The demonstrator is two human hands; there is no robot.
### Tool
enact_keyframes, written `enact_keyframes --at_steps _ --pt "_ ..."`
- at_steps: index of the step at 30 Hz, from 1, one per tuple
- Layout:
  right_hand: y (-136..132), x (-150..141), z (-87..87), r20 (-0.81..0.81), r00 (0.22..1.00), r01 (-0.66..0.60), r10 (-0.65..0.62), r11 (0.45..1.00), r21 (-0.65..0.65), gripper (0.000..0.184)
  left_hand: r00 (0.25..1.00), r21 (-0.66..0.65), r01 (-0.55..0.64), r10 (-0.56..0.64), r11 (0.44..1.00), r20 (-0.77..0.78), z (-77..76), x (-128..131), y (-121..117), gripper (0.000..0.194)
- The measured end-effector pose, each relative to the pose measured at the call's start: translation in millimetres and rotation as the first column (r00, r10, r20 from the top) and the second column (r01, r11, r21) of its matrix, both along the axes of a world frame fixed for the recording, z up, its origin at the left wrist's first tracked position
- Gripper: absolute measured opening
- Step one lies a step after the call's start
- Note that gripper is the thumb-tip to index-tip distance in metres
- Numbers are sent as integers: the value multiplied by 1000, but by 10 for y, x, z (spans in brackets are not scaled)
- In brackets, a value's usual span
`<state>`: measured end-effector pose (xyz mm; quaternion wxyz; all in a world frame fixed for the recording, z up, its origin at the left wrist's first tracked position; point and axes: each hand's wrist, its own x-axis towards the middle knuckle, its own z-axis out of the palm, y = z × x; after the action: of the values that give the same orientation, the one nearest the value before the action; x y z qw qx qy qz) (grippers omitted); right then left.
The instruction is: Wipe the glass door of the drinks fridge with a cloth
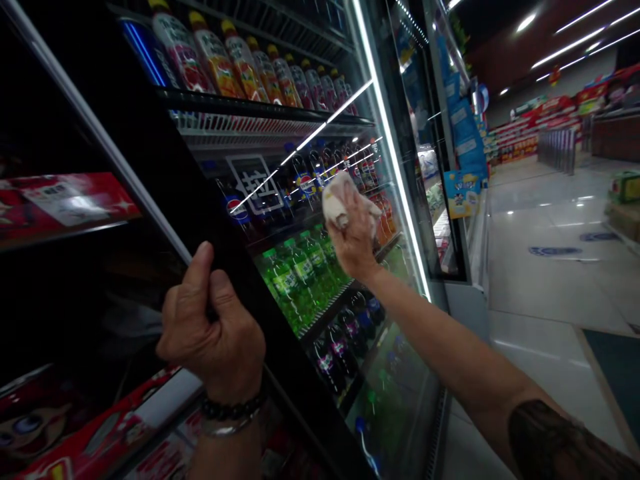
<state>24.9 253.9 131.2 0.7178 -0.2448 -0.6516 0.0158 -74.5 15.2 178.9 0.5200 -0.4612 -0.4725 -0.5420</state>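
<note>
My right hand (356, 233) presses a crumpled white cloth (342, 200) against the glass door (300, 230) of a drinks fridge. Its fingers lie over the cloth, which partly hides bottles behind the glass. Lower and to the left, my left hand (213, 327) is raised in front of the door's black frame (235, 267), fingers curled in and nothing visible in them. Whether it touches the frame I cannot tell. A white square pull sign (257, 185) marks the glass left of the cloth.
Behind the glass stand yellow-capped juice bottles (240, 60), dark cola bottles (307, 177) and green soda bottles (295, 267). A shelf with red packages (65, 200) is at left. On the right, a tiled aisle (540, 287) runs past hanging blue bags (465, 137) towards metal barriers (557, 148).
</note>
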Motion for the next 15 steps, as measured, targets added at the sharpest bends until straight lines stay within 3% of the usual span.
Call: enact_keyframes --at_steps 1,3,5,7,9,11,15 --pt "-323 -41 56 78 997 -22 16 997 77 68 1000 -3 5 -5 1000 2 -3 0 -3 35" --pt "-917 -78 -36 231 973 -81 27 969 231 67 1000 -14 17 -17 1000 8 -7 1 -8 35" --pt "-1324 -77 -298 333 943 -136 14 929 345 69 1000 -31 28 -28 999 9 -10 4 -10 35" --pt "-1474 -64 -575 370 929 -167 6 899 406 69 999 -26 41 -40 999 6 -10 10 -8 35" --pt "-1376 -50 -744 357 934 -173 16 894 412 68 999 -11 42 -42 999 -1 -8 18 -3 35" --pt "-1071 -26 -777 311 950 -149 29 918 368 69 999 -9 33 -33 999 -4 -4 25 2 37" --pt "-8 116 -687 142 990 -5 -12 993 118 73 1000 -18 24 -24 1000 2 -2 39 11 41"
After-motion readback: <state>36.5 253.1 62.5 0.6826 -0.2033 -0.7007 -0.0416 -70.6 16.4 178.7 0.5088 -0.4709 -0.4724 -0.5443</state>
